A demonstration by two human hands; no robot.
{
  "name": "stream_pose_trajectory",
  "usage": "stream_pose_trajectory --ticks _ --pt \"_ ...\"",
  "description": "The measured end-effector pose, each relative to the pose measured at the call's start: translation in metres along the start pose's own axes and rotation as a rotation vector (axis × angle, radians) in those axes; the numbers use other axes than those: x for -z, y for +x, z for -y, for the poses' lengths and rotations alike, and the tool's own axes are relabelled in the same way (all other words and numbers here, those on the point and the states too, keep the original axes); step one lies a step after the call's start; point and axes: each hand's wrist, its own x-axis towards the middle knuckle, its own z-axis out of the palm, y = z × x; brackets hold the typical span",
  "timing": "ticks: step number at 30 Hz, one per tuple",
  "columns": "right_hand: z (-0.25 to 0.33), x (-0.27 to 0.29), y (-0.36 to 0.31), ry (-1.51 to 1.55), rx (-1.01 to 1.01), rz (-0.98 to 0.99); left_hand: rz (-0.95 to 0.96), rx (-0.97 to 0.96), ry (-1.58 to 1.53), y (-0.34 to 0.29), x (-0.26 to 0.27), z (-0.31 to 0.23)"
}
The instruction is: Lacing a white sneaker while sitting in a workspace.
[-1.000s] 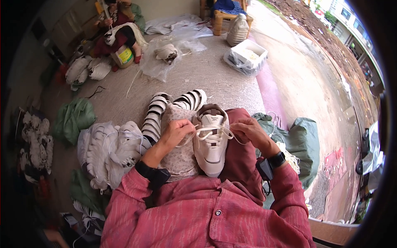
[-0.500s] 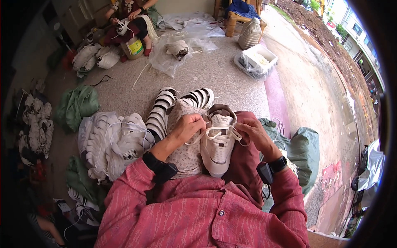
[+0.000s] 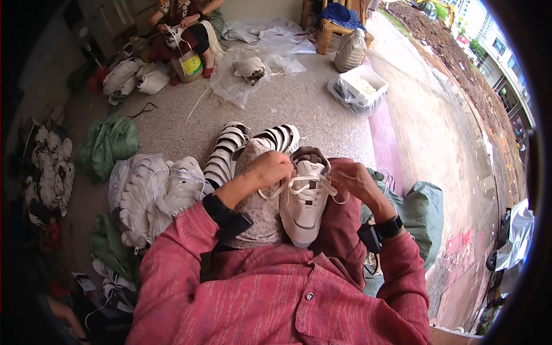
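A white sneaker [image 3: 299, 221] with a brown-grey lining rests across my lap, toe toward me. Its cream shoelace [image 3: 305, 184] is threaded over the tongue, with loose loops on both sides. At the left of the collar, my left hand [image 3: 273, 169] is closed in a pinch on the shoelace; its fingertips are partly hidden. My right hand [image 3: 353, 179] is closed too, thumb and fingers pinching the lace at the shoe's right side. Beyond my knees stand two stacks of white shoe pieces with black gaps [image 3: 221, 158].
To the left lie a clear bag of white shoes [image 3: 152, 198] and a green sack [image 3: 109, 146]. Another green sack [image 3: 422, 215] sits at my right. Ahead are a lined white tub [image 3: 361, 89], a shoe bundle on plastic [image 3: 249, 70] and a seated person handling a shoe [image 3: 174, 39].
My left hand has shifted slightly right and upward, against the shoe's collar. My right hand has turned a little, its fingers curling in more. The shoe stays in place.
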Motion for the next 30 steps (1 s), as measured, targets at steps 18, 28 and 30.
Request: stream_pose_trajectory --ticks 18,28,30 --pt "0.038 -0.035 0.058 -0.174 0.323 0.334 0.268 -0.106 -0.203 0.006 0.032 0.005" --pt "0.045 -0.035 0.049 -0.869 0.706 0.161 0.296 -0.160 -0.231 0.009 0.030 0.011" --pt "0.050 -0.022 0.047 -1.020 0.725 0.035 0.294 -0.173 -0.254 0.005 0.026 0.011"
